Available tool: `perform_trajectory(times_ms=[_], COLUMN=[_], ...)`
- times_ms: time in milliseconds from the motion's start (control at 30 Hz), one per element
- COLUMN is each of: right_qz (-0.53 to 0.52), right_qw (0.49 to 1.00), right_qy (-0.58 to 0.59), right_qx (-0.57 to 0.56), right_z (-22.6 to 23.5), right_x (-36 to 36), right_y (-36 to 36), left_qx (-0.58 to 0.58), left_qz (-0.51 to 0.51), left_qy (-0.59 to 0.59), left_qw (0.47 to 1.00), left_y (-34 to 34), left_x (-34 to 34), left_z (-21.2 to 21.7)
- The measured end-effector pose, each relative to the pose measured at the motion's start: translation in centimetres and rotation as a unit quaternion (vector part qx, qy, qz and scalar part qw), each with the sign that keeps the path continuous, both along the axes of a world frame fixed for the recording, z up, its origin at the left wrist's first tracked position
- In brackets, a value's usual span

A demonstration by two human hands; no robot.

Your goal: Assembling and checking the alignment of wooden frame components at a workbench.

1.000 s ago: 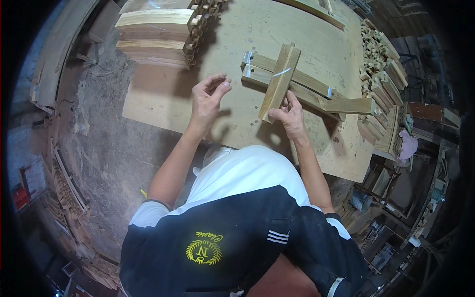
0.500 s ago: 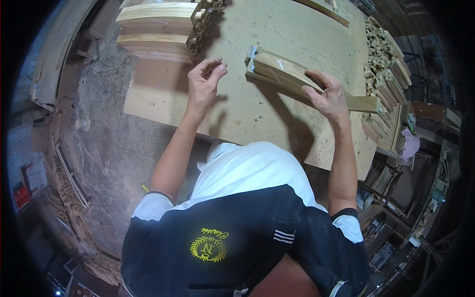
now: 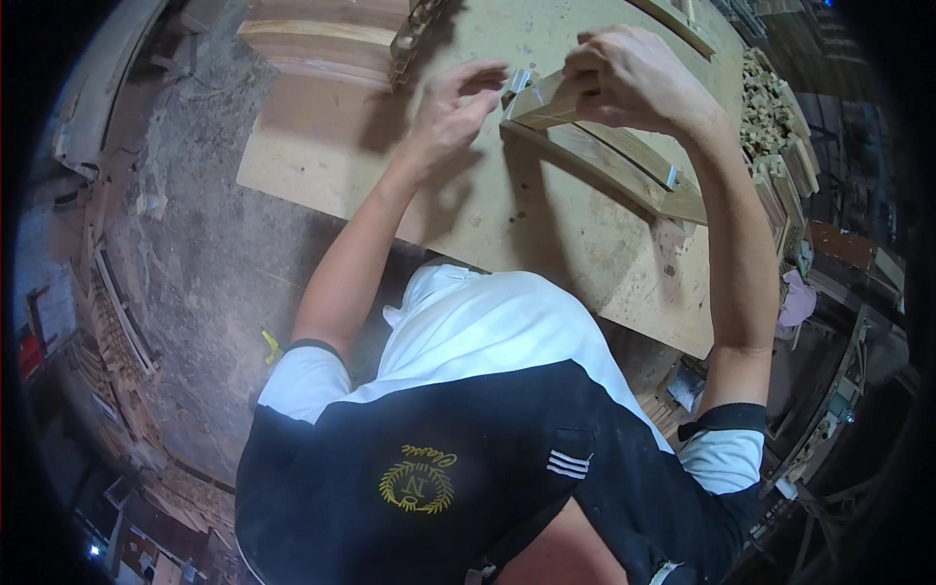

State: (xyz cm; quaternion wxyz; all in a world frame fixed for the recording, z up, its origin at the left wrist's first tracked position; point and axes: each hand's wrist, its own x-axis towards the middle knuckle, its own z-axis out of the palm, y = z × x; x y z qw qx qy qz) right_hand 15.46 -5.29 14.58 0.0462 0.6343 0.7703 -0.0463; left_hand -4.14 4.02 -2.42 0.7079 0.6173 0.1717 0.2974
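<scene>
My right hand (image 3: 639, 78) is closed over a short pale wooden board (image 3: 546, 103), holding it tilted above the bench; the fingers cover its far end. Beneath it, a long wooden rail (image 3: 585, 171) lies at a slant on the bench top, with a second wooden piece (image 3: 629, 151) alongside. My left hand (image 3: 453, 112) hovers left of the board, fingers stretched toward its left end and thumb apart, with nothing visible in it. Close to those fingertips is a small metallic-looking or shiny piece (image 3: 519, 82) at the rail's end.
A stack of curved wooden boards (image 3: 322, 49) with notched ends stands at the far left of the bench (image 3: 312, 166). Many small wood pieces (image 3: 770, 102) are piled along the right side. Another long wooden piece (image 3: 673, 24) lies at the far edge. A pink cloth (image 3: 798, 297) hangs at right.
My right hand has moved farther away and lifted the board, turning it and uncovering the pieces below. My left hand has moved right and farther away, its fingers straightening toward the board's end.
</scene>
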Motion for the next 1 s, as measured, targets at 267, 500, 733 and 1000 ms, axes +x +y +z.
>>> perform_trajectory(times_ms=[267, 500, 733, 1000], right_qz=[-0.066, -0.005, -0.129, -0.238], right_qw=[0.990, 1.000, 0.986, 0.826], right_qy=[-0.037, 0.021, -0.044, 0.202], right_qx=[-0.119, 0.010, -0.097, 0.469], right_z=[2.6, 0.1, -0.2, -2.9], right_x=[-1.5, -1.5, -2.9, -3.2], right_y=[3.6, 2.7, 3.1, -13.9], left_qx=[0.172, 0.340, 0.366, 0.097], left_qz=[-0.046, 0.262, 0.230, 0.071], left_qy=[-0.048, -0.060, -0.066, -0.055], left_qw=[0.983, 0.901, 0.899, 0.991], left_y=[-1.1, -4.1, -3.7, 1.0], left_x=[7.2, 10.8, 11.0, 6.3], left_z=[1.7, -1.0, -2.5, -2.9])
